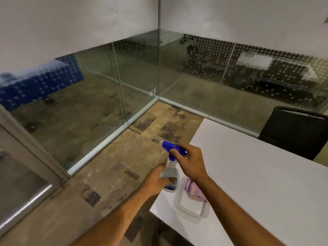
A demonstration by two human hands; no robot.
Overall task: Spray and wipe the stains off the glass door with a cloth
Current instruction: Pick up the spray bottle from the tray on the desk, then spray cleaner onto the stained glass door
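A clear spray bottle (170, 178) with a blue trigger head stands at the near left corner of the white table (248, 174). My left hand (157, 181) grips the bottle's body from the left. My right hand (190, 161) grips the blue head from above, fingers curled round it. A pink and purple striped cloth (193, 189) lies in a shallow clear plastic tray (192, 205) just right of the bottle. The glass door (21, 174) with its metal frame is at the far left, and glass walls (99, 89) run behind it.
A black chair (292, 132) stands at the table's far side on the right. Patterned brown carpet (110, 166) fills the floor between the table and the glass. A metal floor rail (106, 144) runs along the glass wall's base.
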